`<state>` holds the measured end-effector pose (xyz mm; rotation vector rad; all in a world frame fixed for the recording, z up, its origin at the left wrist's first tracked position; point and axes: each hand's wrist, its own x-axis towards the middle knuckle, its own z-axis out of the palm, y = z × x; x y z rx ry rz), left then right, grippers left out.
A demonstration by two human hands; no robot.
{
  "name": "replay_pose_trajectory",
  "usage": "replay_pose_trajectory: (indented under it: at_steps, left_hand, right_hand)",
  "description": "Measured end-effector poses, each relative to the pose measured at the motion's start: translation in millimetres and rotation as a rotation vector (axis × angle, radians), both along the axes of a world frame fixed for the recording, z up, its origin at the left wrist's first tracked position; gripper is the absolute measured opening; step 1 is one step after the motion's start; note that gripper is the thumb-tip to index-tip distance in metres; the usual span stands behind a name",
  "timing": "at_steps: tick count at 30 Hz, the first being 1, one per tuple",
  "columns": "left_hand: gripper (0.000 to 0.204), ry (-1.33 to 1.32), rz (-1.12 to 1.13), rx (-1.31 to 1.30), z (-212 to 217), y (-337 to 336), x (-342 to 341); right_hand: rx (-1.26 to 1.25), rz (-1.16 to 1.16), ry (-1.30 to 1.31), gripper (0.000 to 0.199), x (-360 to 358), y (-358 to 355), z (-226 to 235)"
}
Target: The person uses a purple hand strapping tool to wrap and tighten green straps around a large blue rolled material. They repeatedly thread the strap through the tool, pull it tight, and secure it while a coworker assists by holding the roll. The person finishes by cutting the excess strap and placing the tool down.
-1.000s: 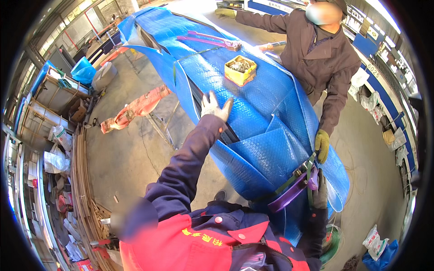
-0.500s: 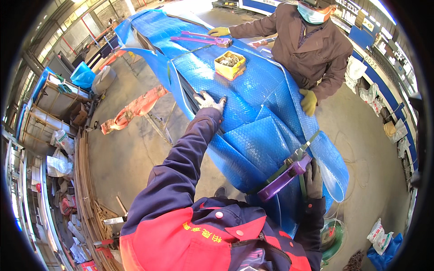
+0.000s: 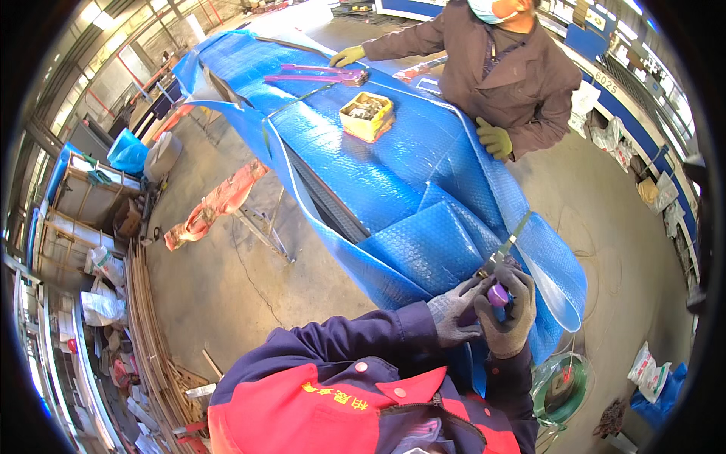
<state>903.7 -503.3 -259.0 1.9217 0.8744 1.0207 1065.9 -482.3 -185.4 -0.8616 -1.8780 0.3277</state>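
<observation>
At the near end of a long bundle wrapped in blue bubble sheeting (image 3: 401,174), both of my gloved hands are on a purple-handled strapping tool (image 3: 497,295). My right hand (image 3: 510,321) is closed round its purple handle. My left hand (image 3: 454,310) is closed at the tool's metal body from the left side, its fingertips partly hidden. A green strap (image 3: 517,229) runs from the tool up over the wrap. Farther along the bundle, a cut-open yellow container (image 3: 367,117) holds small metal pieces, and another long purple-handled tool (image 3: 318,74) lies beyond it.
Across the bundle stands a co-worker (image 3: 507,83), one yellow-gloved hand resting on the sheeting. An orange-wrapped trestle (image 3: 219,204) is at the left. Long wooden strips (image 3: 144,325) lie farther left. A green strap coil (image 3: 561,390) sits on the floor at the lower right.
My left hand has come off the blue sheeting and moved toward me, to the strapping tool. The tool's purple handle has swung up in my right hand. The co-worker's lower hand has shifted slightly.
</observation>
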Motion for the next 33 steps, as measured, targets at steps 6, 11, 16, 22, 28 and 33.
replay_pose_trajectory:
  at_steps: [6, 11, 16, 22, 28, 33]
  left_hand:
    - [0.094, 0.079, -0.048, -0.249, -15.4, 7.7, 4.5]
    - [0.102, -0.083, -0.009, -0.384, -17.8, 2.1, 10.3]
    - [0.109, 0.014, -0.043, -0.502, -28.7, 4.3, 10.6]
    - [0.102, -0.235, -0.108, -0.309, -52.8, 9.4, 22.3]
    - [0.118, -0.07, -0.064, -0.471, -48.9, 4.2, 15.2]
    - [0.114, -0.149, -0.016, -0.223, -37.2, 6.2, 13.6]
  right_hand:
    - [-0.135, -0.1, 0.004, 0.028, -29.4, 12.2, -3.4]
    - [-0.181, -0.083, 0.111, 0.015, -40.9, 29.9, 8.4]
    - [-0.46, -0.09, 0.314, 0.008, -43.0, 36.4, 17.3]
    - [-0.073, -0.104, -0.018, 0.017, -45.9, 0.8, 2.1]
    - [-0.39, -0.129, 0.087, 0.018, -32.3, 24.6, 7.9]
    - [-0.347, -0.116, 0.13, 0.023, -41.8, 18.5, 8.5]
